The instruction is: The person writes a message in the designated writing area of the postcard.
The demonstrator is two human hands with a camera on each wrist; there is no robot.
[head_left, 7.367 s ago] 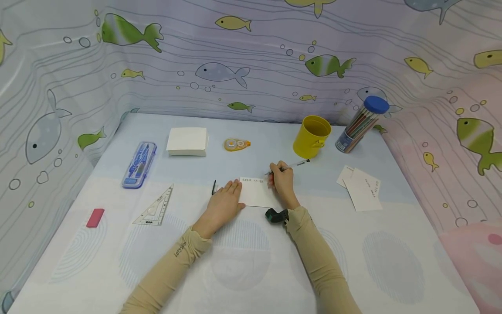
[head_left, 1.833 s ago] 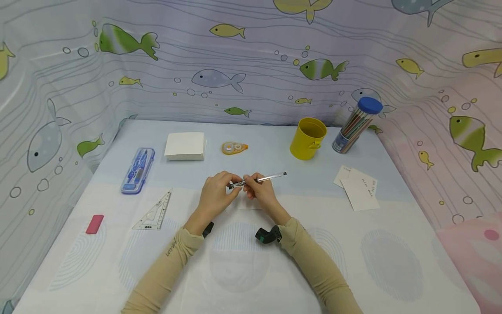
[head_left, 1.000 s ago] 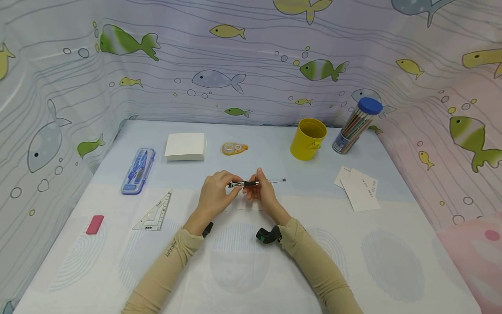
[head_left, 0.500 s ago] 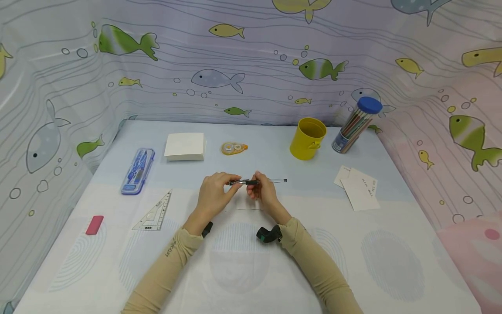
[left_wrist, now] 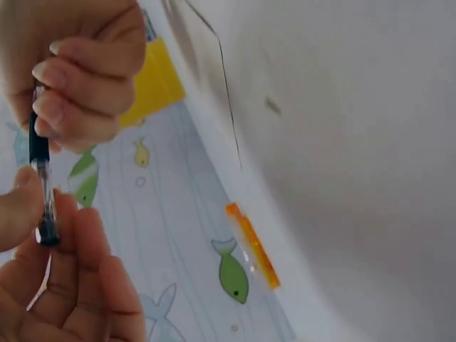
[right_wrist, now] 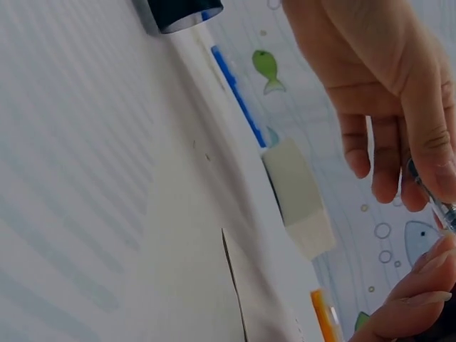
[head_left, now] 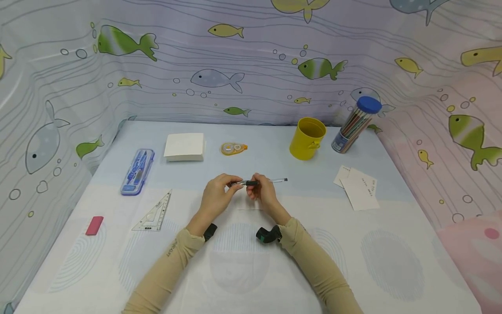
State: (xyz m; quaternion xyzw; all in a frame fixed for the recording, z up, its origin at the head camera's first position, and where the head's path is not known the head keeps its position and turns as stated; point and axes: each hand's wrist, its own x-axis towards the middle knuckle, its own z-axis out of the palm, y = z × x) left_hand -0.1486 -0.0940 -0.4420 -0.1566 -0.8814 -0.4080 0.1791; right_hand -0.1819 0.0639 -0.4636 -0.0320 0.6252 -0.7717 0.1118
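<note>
Both hands hold a clear-barrelled pen (head_left: 279, 180) with a black grip section, level above the table. My left hand (head_left: 217, 194) pinches its left end between thumb and fingers; in the left wrist view that end looks capped, with a dark tip. My right hand (head_left: 266, 194) grips the pen around the middle, its fingers curled in the left wrist view. Under the hands lies a white card (head_left: 245, 203), partly hidden by them; its near edge shows as a thin dark line.
Behind the hands are a correction tape (head_left: 232, 148), a stack of white cards (head_left: 184, 147), a yellow cup (head_left: 303, 144) and a blue-lidded pencil tub (head_left: 354, 126). Left are a blue case (head_left: 137, 172), a set square (head_left: 156, 213) and a red eraser (head_left: 94, 225). Written cards (head_left: 358, 189) lie right.
Earlier my right hand held the pen at the card while my left hand pressed the card. Both hands now hold the pen together, raised. A small black item left of the card is no longer seen.
</note>
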